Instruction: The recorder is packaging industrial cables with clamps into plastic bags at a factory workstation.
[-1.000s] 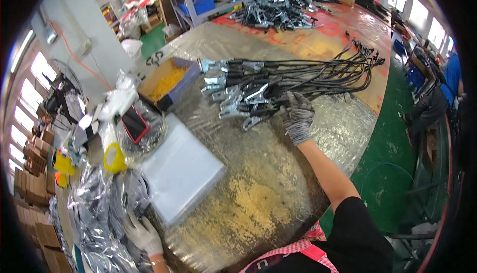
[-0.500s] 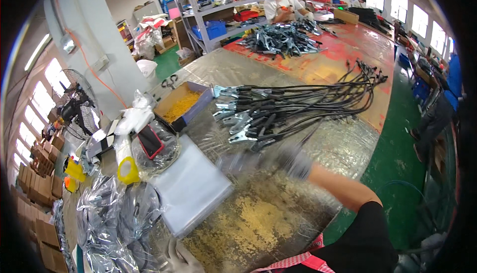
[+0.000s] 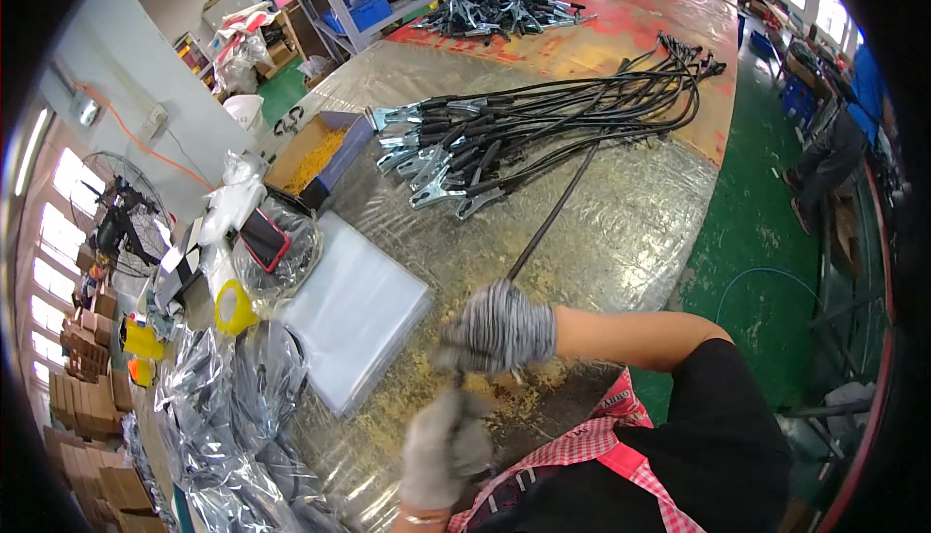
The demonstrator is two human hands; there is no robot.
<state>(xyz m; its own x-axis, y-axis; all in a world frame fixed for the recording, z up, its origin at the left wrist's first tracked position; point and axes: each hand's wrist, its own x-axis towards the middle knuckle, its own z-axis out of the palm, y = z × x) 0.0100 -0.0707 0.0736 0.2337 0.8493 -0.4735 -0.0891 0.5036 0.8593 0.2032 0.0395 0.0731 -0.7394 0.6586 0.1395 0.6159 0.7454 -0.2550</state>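
My right hand (image 3: 504,327), in a grey striped knit glove, is closed round a black cable (image 3: 550,227). Beyond that hand the cable runs taut up to a bundle of black cables (image 3: 601,106) with metal spring clamps (image 3: 436,189) at their near-left ends. Close below is my left hand (image 3: 441,451), in a pale glove and blurred by motion. A dark length of the cable passes between the two hands, and the left fingers appear closed on it; its end is hidden. To their left lies a stack of clear plastic bags (image 3: 354,310).
Bagged cables (image 3: 228,417) fill the table's near left. Behind them are a yellow tape roll (image 3: 234,307), a red-edged phone (image 3: 264,240) and a box of small yellow pieces (image 3: 320,160). A clamp heap (image 3: 499,4) lies at the far end, near another person's hands.
My right hand has come back toward me from beside the bundle, drawing out a cable. The left hand has risen from the table's near edge to meet it. The view has tilted down.
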